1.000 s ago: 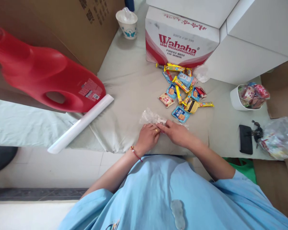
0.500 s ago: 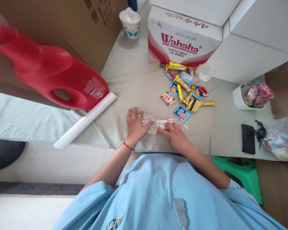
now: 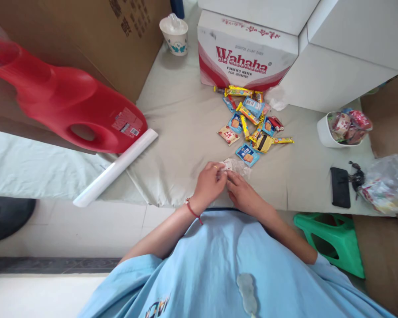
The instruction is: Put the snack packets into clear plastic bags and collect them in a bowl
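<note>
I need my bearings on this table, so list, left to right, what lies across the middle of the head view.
Red jug → white roll → left hand → right hand, both pinching a clear packet → black phone → keys → plastic bag.

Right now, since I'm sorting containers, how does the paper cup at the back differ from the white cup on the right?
The paper cup bears a blue print; the white cup is plain. The paper cup holds crumpled plastic; the white cup is heaped with wrapped snacks. The paper cup stands by the Wahaha box; the white cup, near the phone. Both sit on the cloth.
</note>
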